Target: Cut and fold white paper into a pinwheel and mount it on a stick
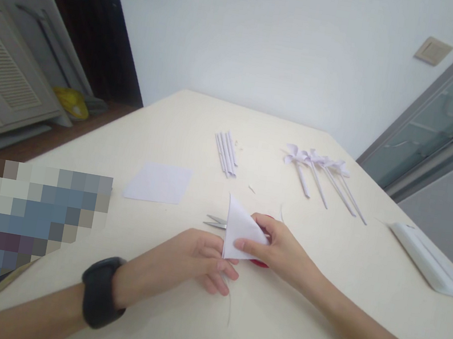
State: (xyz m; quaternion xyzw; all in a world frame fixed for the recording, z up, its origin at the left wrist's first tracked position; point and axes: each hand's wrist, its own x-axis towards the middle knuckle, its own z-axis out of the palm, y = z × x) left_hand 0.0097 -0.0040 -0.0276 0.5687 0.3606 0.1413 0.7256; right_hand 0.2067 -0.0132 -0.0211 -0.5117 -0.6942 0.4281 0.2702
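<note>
A folded white paper triangle [242, 233] is pinched by its right side between the thumb and fingers of my right hand [273, 241]. My left hand [211, 262] is at the paper's lower left corner, fingers apart, with some fingertips passing behind or under the edge. Whether it touches the paper is hard to tell. A pair of scissors [216, 222] lies behind the paper: the metal tips show on the left, bits of red handle on the right. A thin curved paper strip [230, 309] lies below my left fingers.
Several rolled paper sticks [225, 155] lie farther back. Several paper pinwheels [318, 162] on sticks lie at the back right. A flat white paper sheet [159, 183] is on the left of the table [164, 333]. A pale, flat, long package [428, 261] lies by the right edge.
</note>
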